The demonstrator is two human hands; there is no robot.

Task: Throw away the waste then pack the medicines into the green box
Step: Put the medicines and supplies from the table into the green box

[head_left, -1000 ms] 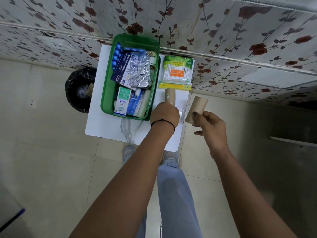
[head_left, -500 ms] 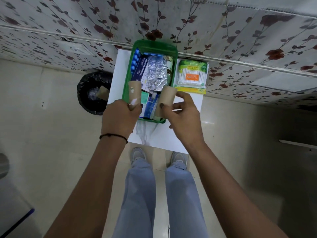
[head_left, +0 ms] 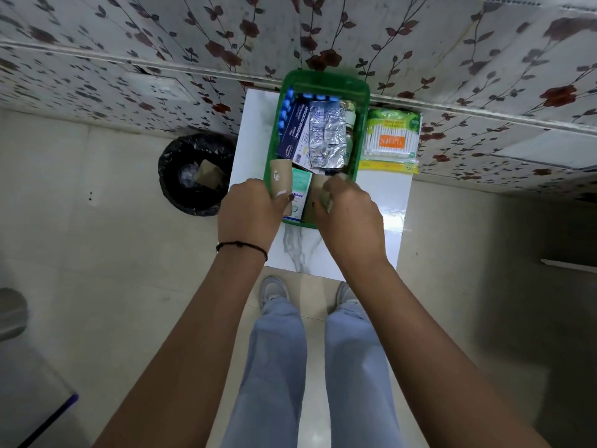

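Two cardboard tubes are being held above the near end of the green box point(head_left: 323, 80) on the white desk point(head_left: 378, 202): the left hand point(head_left: 250, 215) is gripping one tube point(head_left: 280, 182), the right hand point(head_left: 350, 218) is apparently closing around the other point(head_left: 318, 192), partly hidden. A black bin point(head_left: 195, 174) is standing left of the desk.

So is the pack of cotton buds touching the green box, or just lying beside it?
Cannot tell. In the head view the cotton bud pack lies right against the green box on its right side, but the box's rim hides whether a sliver of gap remains.
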